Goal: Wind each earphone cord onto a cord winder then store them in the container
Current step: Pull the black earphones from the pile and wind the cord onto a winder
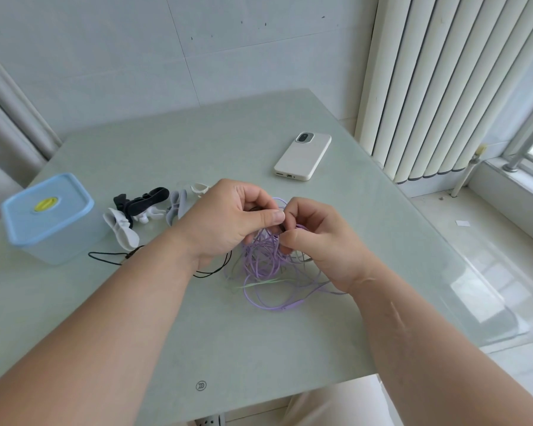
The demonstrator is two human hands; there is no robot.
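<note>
A tangle of earphone cords lies at the table's middle: purple cord, a thin green cord and a black cord trailing left. My left hand and my right hand meet above the tangle, both pinching strands of it; a dark piece shows between the fingertips. Several cord winders sit to the left: a black one, a white one, a grey one and a small white one. The container, translucent with a blue lid on it, stands at far left.
A white phone lies face down at the back right of the pale green glass table. A white radiator and a window sill stand to the right, beyond the table edge.
</note>
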